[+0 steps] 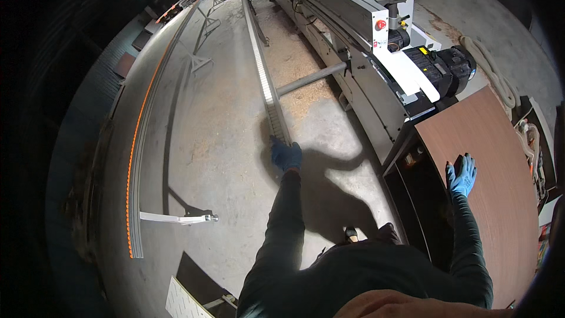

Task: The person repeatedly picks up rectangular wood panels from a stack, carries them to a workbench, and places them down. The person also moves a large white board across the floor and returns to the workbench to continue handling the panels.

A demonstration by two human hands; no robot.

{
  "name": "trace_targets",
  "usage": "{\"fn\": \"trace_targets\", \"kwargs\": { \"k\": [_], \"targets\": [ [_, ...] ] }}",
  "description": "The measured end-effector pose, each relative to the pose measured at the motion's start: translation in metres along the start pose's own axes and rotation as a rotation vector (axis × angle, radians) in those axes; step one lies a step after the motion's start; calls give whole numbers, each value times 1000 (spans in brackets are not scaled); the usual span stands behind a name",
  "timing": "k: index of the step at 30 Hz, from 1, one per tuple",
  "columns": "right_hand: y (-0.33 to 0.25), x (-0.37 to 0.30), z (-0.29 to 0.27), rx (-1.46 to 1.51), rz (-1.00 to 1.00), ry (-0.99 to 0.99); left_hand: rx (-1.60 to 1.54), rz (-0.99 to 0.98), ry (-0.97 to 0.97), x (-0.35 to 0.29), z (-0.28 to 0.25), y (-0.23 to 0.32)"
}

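Observation:
My left hand [286, 155], in a blue glove, is closed round the near end of a long metal roller rail [259, 59] lined with small white segments. The rail runs away from me beside a long machine, and a round grey bar [312, 78] joins the two. On the right, my right hand [462, 175], gloved in blue, lies flat with fingers spread on a brown wood-grain cabinet top [494, 212]. It holds nothing. My left palm and the rail's gripped end are partly hidden by the glove.
The long white-and-grey machine [347, 76] stands to the right, with a red button [381, 24] and black motors [441, 66]. A second rail with orange rollers [141, 126] runs along the left on legs. Sawdust [306, 91] covers part of the floor. A hose [491, 65] lies far right.

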State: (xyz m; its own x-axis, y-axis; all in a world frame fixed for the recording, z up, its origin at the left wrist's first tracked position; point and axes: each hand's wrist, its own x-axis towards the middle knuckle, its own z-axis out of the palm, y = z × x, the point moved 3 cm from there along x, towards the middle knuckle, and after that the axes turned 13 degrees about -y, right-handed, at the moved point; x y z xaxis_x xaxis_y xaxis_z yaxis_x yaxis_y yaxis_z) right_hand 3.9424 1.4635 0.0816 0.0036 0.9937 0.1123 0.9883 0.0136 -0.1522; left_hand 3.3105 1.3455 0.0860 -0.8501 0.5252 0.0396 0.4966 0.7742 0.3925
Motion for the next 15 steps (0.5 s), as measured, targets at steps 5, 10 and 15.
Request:
{"fn": "trace_targets", "kwargs": {
  "k": [5,10,15],
  "targets": [
    [-1,-1,-1,1,-4,9,-50,41,23,-3,-2,0],
    [2,-1,1,-19,8,-5,-21,4,-4,-3,-4,0],
    [2,-2,2,-13,7,-13,-14,-5,-11,-2,-4,-1]
  ]
}}
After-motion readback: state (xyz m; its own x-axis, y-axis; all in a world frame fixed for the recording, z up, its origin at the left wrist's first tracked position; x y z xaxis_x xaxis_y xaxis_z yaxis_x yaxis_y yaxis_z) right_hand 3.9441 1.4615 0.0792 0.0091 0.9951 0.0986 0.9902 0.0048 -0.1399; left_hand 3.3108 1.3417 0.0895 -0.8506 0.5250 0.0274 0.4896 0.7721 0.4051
